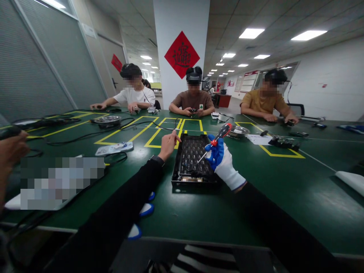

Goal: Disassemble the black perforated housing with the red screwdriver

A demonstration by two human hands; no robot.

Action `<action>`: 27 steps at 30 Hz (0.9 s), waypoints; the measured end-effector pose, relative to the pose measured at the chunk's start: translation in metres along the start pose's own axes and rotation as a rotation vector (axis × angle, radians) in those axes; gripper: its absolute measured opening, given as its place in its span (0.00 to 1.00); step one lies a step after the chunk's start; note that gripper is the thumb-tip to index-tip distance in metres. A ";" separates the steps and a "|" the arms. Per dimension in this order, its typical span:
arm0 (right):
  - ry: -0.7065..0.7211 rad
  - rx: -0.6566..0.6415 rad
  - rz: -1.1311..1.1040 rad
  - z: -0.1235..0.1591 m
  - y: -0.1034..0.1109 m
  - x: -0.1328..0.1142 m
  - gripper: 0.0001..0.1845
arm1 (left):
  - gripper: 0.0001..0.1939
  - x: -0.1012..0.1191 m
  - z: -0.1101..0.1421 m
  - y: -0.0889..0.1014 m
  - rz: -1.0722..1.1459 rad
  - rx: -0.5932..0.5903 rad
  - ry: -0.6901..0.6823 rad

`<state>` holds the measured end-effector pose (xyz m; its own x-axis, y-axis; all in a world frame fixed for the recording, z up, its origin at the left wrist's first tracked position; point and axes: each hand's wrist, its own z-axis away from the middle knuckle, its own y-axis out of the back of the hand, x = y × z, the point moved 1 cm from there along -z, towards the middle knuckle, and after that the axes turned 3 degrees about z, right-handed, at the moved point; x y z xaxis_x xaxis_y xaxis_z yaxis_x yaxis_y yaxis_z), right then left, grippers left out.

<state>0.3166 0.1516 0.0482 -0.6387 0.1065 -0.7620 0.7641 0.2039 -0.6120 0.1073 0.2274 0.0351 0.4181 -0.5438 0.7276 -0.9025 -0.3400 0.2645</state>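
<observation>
We've got a blue-and-white glove (146, 209) by the near edge of the green table (270, 212). Black rectangular open case (195, 151) lies flat beyond. Our gloved right hand (223, 163) grips a red-and-black-handled screwdriver (224, 131), shaft slanting over the case. Our bare left hand (169, 145), fingertips pinched, at its left edge; can't tell on what.

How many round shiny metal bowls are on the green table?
2. One metal bowl is left of the black case, farther across the table; the other metal bowl is beyond the gloved right hand, just right of the screwdriver. Another could be hidden.
</observation>
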 end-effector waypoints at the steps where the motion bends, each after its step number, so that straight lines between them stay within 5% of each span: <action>1: -0.009 0.001 0.013 0.000 0.000 0.000 0.22 | 0.30 0.001 0.000 -0.002 -0.005 0.001 0.006; 10: 0.060 0.051 0.177 0.011 -0.005 -0.004 0.27 | 0.26 0.041 -0.013 -0.015 0.072 0.012 0.048; 16: 0.076 -0.015 0.268 0.015 -0.012 -0.007 0.27 | 0.26 0.077 0.038 -0.014 0.130 -0.307 -0.081; 21: 0.059 -0.042 0.323 0.022 -0.023 -0.013 0.23 | 0.24 0.079 0.049 -0.014 0.013 -0.571 -0.245; 27: 0.154 -0.048 0.284 0.024 -0.033 -0.006 0.22 | 0.22 0.071 0.050 -0.023 0.094 -0.691 -0.084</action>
<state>0.2979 0.1212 0.0678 -0.4096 0.3108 -0.8577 0.9109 0.1905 -0.3660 0.1631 0.1585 0.0495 0.3166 -0.6140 0.7231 -0.7828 0.2614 0.5647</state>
